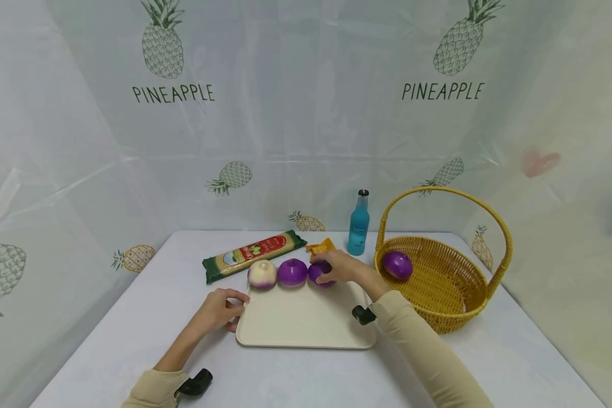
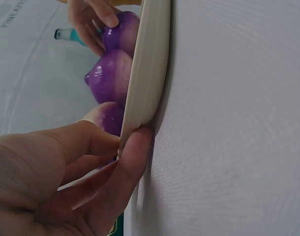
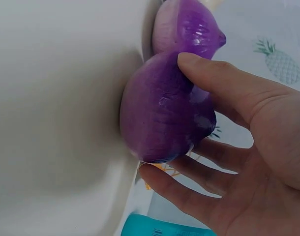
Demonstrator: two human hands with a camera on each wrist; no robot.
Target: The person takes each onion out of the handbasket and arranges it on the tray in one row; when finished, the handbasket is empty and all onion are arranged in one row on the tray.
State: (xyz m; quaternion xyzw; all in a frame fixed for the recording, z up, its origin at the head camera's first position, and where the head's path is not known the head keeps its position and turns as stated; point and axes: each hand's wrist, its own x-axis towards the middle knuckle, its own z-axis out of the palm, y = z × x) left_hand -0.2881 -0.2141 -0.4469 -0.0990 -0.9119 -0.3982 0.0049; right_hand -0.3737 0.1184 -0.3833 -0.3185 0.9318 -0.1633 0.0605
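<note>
A cream tray point(image 1: 306, 323) lies on the white table. Three onions sit along its far edge: a pale one point(image 1: 262, 275), a purple one point(image 1: 292, 272) and a purple one point(image 1: 319, 273) at the right. My right hand point(image 1: 336, 266) curls its fingers and thumb round that right onion point(image 3: 162, 110). My left hand point(image 1: 219, 309) holds the tray's left rim point(image 2: 145, 73), thumb on top and fingers point(image 2: 125, 172) under the edge. Another purple onion point(image 1: 398, 264) lies in the wicker basket point(image 1: 449, 306).
A green packet of noodles point(image 1: 252, 255) and a small orange packet point(image 1: 320, 248) lie behind the tray. A blue bottle point(image 1: 359, 224) stands by the basket's left side. Pineapple-print sheeting walls the table at the back and sides.
</note>
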